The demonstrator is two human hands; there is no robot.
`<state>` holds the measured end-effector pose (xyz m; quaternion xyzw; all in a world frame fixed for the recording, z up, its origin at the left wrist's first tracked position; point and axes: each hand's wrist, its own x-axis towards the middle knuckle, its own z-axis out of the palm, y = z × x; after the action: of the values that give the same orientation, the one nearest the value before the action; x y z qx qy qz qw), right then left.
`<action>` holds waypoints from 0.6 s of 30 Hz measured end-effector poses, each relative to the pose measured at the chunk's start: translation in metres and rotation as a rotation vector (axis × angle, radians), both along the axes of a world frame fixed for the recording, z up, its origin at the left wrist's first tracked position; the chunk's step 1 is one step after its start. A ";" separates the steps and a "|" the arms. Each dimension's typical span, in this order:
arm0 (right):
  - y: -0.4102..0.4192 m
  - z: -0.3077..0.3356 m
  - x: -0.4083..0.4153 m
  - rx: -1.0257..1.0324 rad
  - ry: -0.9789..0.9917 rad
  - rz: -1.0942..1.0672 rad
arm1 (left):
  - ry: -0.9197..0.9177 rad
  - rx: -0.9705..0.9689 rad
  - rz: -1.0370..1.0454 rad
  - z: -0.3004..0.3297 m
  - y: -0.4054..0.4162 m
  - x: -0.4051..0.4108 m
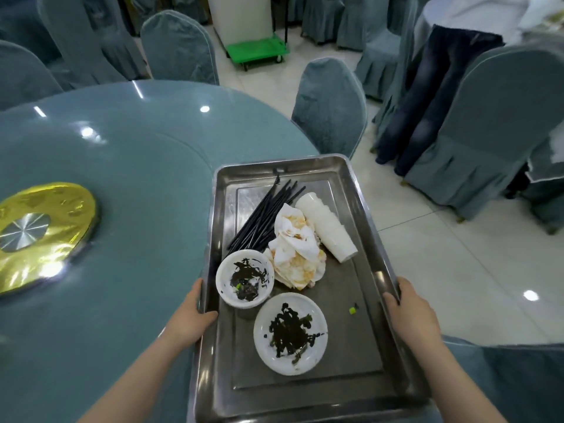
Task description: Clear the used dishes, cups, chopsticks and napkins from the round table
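Your left hand [192, 312] and right hand [409, 312] each grasp a long rim of the metal tray [360, 300], thumbs hooked over the edge. On it: black chopsticks [262, 215], stained napkins [294, 245], stacked white cups [328, 227] lying on their side, a dirty bowl [245, 277], a dirty plate [290, 332]. Tray sits at the right edge of the round surface [128, 178]; gold turntable hub [39, 233] left.
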<state>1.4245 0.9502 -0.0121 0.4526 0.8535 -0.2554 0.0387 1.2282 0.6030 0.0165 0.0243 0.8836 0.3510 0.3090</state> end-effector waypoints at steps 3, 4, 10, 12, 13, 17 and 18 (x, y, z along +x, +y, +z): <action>0.004 0.002 0.006 -0.017 0.042 -0.002 | 0.142 0.100 0.032 -0.001 0.011 0.002; 0.003 0.003 0.008 -0.030 0.060 0.001 | 0.176 0.111 0.058 -0.002 0.013 0.001; -0.012 0.012 0.041 -0.041 0.145 -0.046 | 0.270 0.110 0.082 0.007 0.023 0.007; -0.016 0.014 0.054 -0.038 0.180 -0.083 | 0.291 0.104 0.067 0.009 0.025 0.011; -0.019 0.016 0.063 -0.034 0.207 -0.109 | 0.301 0.115 0.048 0.010 0.025 0.015; -0.036 0.030 0.102 0.036 0.286 -0.200 | 0.398 0.185 -0.022 0.021 0.021 0.031; -0.044 0.036 0.113 0.054 0.295 -0.218 | 0.394 0.203 -0.029 0.025 0.019 0.035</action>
<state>1.5371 0.9064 0.0237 0.5011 0.8022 -0.2988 -0.1267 1.2632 0.6217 0.0412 0.1360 0.8865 0.4222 0.1315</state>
